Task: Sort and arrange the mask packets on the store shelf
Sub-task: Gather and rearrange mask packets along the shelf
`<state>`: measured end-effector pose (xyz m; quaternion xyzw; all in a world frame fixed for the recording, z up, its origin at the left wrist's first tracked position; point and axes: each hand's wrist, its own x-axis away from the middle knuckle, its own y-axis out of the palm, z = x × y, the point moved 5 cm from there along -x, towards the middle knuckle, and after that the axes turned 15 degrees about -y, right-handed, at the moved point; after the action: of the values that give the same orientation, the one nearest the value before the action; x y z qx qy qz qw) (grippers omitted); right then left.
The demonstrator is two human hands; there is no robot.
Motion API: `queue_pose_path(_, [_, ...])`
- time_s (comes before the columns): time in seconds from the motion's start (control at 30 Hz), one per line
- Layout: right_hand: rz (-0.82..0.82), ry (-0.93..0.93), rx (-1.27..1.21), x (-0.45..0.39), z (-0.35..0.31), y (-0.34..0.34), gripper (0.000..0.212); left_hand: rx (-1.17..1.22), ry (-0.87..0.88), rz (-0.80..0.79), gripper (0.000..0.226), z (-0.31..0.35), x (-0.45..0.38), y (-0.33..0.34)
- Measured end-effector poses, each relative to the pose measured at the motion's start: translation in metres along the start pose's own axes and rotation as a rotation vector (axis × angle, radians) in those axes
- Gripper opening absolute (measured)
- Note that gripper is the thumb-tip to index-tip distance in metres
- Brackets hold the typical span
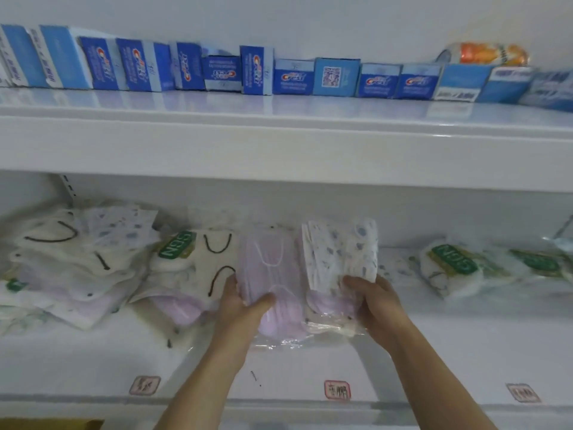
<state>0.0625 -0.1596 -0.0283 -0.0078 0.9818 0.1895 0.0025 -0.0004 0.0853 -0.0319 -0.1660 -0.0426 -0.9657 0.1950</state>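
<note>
We take the pink mask packet (273, 274) as our landmark; it lies in clear wrap on the lower shelf (310, 367), near the middle of the shelf's width. Our left hand (245, 301) grips the packet's lower left edge, with the thumb curled over its front face and the fingers behind it. Just right of the landmark, touching it, lies the printed mask packet (339, 252), white with small blue marks. Our right hand (372, 299) holds this packet at its lower right corner, fingers curled onto its face. A second pink packet (328, 302) shows beneath the printed one.

Left of the landmark sits a cream packet with black ear loops (214, 259), bearing a green label. Further left, a loose pile of mask packets (77, 262) overlaps in several layers; we cannot count them. Well to the right of the landmark lie 2 green-labelled packets (459, 265), side by side.

Below the landmark, 3 red-bordered price tags (337, 390) sit along the shelf's front edge. Above the landmark, the upper shelf (279, 141) carries a row of blue toothpaste boxes (257, 71) against the back wall. At the right end of that row, an orange wrapped item (490, 54) rests on top of the boxes.
</note>
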Motion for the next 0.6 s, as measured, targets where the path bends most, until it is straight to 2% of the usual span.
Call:
queue_pose_path(0.07, [-0.001, -0.013, -0.021, 0.003, -0.002, -0.009, 0.033, -0.092, 0.006, -0.003, 0.061, -0.007, -0.008, 0.019])
queue_pose_path(0.17, [0.05, -0.058, -0.036, 0.006, -0.002, -0.024, 0.032, -0.241, 0.115, 0.088, 0.093, -0.013, -0.014, 0.031])
queue_pose_path(0.23, [0.093, -0.09, -0.054, 0.006, -0.003, -0.033, 0.033, -0.316, 0.201, 0.134, 0.105, -0.012, -0.01, 0.036])
queue_pose_path(0.37, [0.094, -0.151, -0.022, 0.004, -0.009, -0.043, 0.031, -0.666, 0.403, 0.304, 0.112, -0.01, 0.006, 0.052])
queue_pose_path(0.5, [0.085, -0.117, -0.076, 0.007, -0.004, -0.039, 0.03, -0.931, 0.333, 0.457, 0.107, -0.008, 0.017, 0.053])
queue_pose_path(0.6, [0.097, -0.096, -0.152, 0.009, -0.001, -0.04, 0.031, -0.981, 0.33, 0.58, 0.096, 0.004, 0.03, 0.048])
